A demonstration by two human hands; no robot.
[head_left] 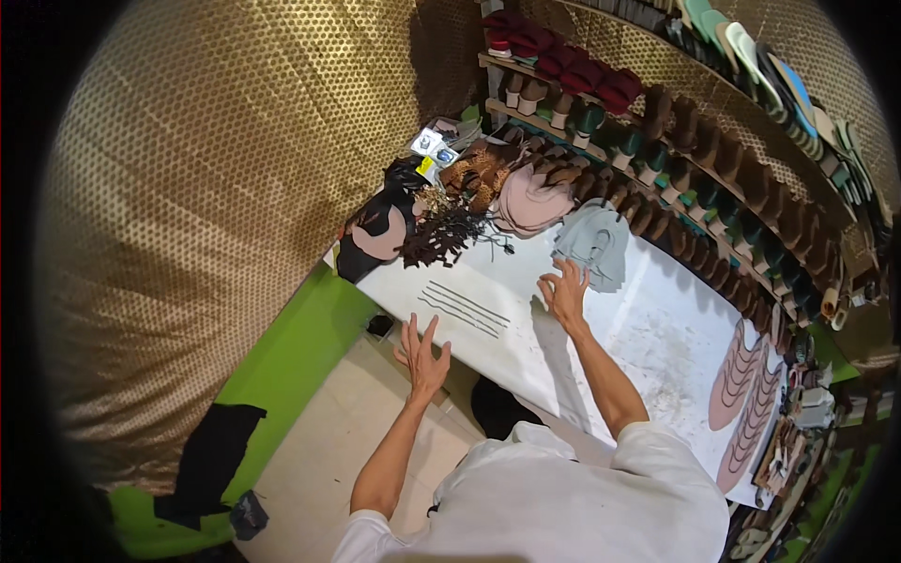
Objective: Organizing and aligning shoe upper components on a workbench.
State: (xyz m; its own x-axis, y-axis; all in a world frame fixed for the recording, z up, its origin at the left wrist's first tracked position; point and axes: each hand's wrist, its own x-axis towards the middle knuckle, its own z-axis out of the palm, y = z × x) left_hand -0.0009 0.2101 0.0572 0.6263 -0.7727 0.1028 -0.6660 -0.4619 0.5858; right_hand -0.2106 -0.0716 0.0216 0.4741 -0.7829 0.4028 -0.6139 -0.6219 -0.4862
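Observation:
My left hand (422,361) is held at the table's near edge, fingers spread and nothing in them. Just beyond it, several thin dark strips (465,308) lie side by side on the white table (526,342). My right hand (566,298) is over the table with its fingers apart, its fingertips beside a pile of flat grey cut pieces (601,249). Whether those fingertips touch the pile I cannot tell. Left of the grey pile lies a stack of pale pink pieces (530,199), and nearer the left end is a heap of short dark strips (441,233).
Shelves of shoe lasts (657,159) run along the table's far side. Overlapping pink cut pieces (741,389) lie at the right end. Black and pink pieces (375,239) crowd the left end. A gold patterned sheet (216,188) hangs at left, above a green wall (300,328).

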